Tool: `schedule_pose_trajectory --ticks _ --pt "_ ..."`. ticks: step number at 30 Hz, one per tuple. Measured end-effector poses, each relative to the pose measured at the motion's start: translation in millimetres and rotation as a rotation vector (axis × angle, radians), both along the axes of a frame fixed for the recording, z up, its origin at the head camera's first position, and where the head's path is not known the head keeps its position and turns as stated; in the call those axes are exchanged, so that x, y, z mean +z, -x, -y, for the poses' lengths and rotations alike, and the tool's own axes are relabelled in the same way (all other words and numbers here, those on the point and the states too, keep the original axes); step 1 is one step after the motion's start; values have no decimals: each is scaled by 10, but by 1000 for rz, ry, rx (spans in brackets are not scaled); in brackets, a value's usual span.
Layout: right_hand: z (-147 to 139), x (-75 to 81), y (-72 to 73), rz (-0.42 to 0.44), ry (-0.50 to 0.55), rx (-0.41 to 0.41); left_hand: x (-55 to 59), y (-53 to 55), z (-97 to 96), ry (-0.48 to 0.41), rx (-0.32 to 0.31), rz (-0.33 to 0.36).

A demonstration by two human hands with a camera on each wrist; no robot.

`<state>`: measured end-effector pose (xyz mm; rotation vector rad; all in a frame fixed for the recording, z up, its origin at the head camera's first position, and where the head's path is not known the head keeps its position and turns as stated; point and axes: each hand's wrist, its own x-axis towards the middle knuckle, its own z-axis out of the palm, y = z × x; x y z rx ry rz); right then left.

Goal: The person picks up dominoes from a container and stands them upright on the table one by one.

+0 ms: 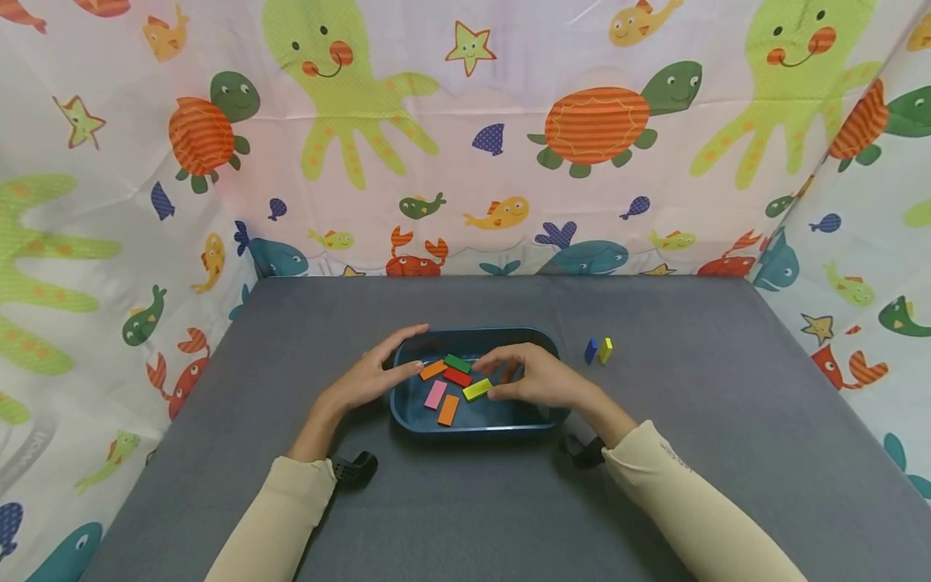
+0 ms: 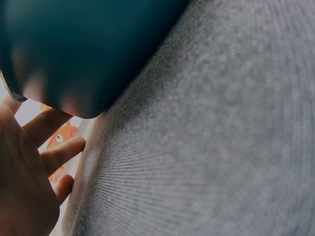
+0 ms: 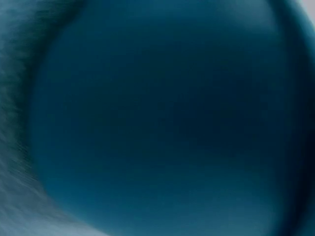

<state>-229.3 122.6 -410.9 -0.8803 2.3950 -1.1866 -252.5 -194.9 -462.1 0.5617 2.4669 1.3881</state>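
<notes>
Right grip (image 1: pixel 537 377): bent, parted, beside rectangular yellow block (image 1: pixel 476 390) | left grip (image 1: pixel 371 374): spread wide at glossy, round-cornered blue tray (image 1: pixel 502 416)

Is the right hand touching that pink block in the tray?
Apart. The head view shows a strip of bare tray and the yellow block between the pink block and the right hand.
</notes>
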Motion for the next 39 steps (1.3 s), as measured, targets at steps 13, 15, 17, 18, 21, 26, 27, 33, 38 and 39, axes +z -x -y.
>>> schedule_pose_trajectory --ticks 13,15,17,18,21,26,27,33,38,39 --pt "121 -162 126 114 -33 -59 -26 4 4 3 -2 -2" --pt "136 -174 142 122 -38 -57 -22 6 4 6 -3 -1" --pt "152 -187 158 127 -39 -54 -18 10 5 8 -4 1" --pt "159 -191 165 129 -39 -52 -15 11 7 8 -4 3" --pt "175 -203 185 131 -42 -43 -10 15 11 5 -4 6" --pt "183 -216 209 130 -57 -20 -4 20 13 6 1 7" --pt "183 -216 211 131 -60 -18 -2 22 9 8 2 6" --pt "177 -239 222 105 -84 -3 -8 25 1 11 11 2" --pt "186 -258 222 81 -110 -6 -24 22 10 4 7 0" --pt "188 -258 219 77 -115 -4 -28 22 11 3 5 0"
